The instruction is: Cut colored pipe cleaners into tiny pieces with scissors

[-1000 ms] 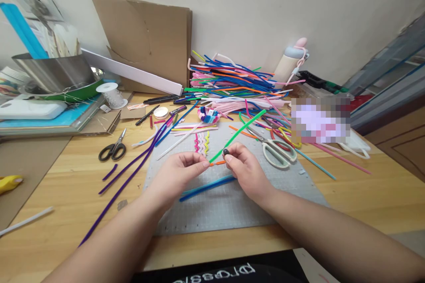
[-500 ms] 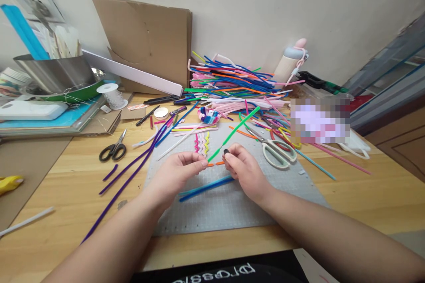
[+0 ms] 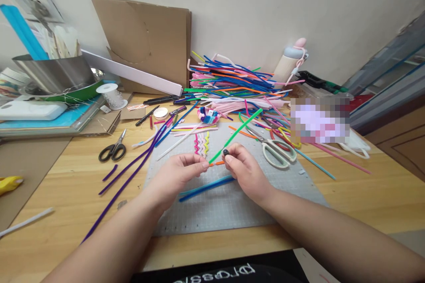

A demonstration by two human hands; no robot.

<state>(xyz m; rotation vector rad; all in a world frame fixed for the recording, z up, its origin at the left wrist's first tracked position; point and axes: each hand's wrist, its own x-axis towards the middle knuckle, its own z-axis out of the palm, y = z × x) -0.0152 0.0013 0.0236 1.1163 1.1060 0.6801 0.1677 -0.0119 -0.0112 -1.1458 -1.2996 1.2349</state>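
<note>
Pipe cleaners in blue (image 3: 206,189) slant across the gray cutting mat (image 3: 226,216), nearer than the fingers. The left hand (image 3: 177,174) has thumb and forefinger clamped on an orange pipe cleaner (image 3: 219,163), right where a green pipe cleaner (image 3: 244,128) appears to meet it and slants far and right. The right hand (image 3: 249,170) has its fingers closed around a small black-ended object (image 3: 226,152); whether they also grip the orange pipe cleaner cannot be told. That one thins between the hands, so the person would probably do well to pinch close beside the thin stretch and pull lightly, lest it kink. Farther off lie zigzag pieces (image 3: 201,145), gray-handled scissors (image 3: 263,138) to the right, and a pipe cleaner pile (image 3: 232,80).
</note>
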